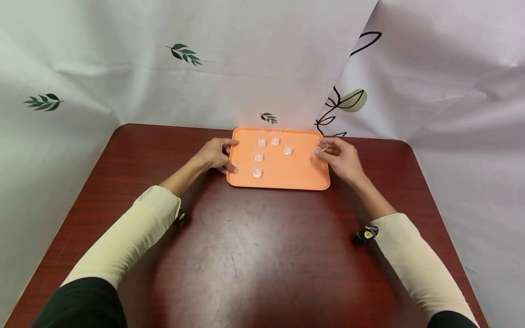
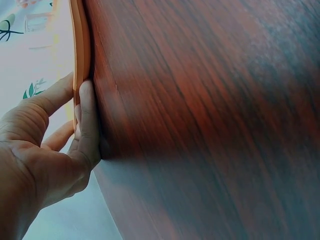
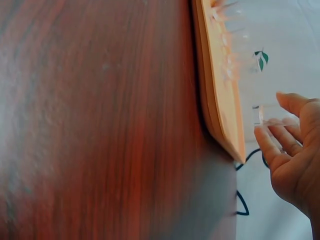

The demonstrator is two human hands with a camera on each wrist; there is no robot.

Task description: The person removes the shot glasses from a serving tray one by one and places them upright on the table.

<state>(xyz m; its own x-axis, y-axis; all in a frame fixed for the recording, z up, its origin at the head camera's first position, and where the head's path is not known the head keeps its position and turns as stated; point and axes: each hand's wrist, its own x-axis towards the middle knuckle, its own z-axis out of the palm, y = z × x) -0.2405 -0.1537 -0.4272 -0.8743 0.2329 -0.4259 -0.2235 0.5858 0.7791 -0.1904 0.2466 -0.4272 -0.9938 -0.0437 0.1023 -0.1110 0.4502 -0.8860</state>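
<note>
An orange tray (image 1: 295,175) lies at the table's far edge with several small clear cups on it, among them a front-left cup (image 1: 257,171) and a middle cup (image 1: 288,147). My left hand (image 1: 215,155) grips the tray's left rim, thumb on top and fingers beneath, as the left wrist view of the hand (image 2: 55,140) shows. Over the tray's right end, my right hand (image 1: 342,159) holds a clear cup (image 1: 321,148) between thumb and fingers. In the right wrist view that cup (image 3: 258,115) is beside the fingers of the hand (image 3: 300,150), above the tray (image 3: 220,85).
The dark red wooden table (image 1: 254,255) extends in front of the tray. A white cloth with leaf prints (image 1: 229,91) hangs directly behind the tray and at both sides of the table.
</note>
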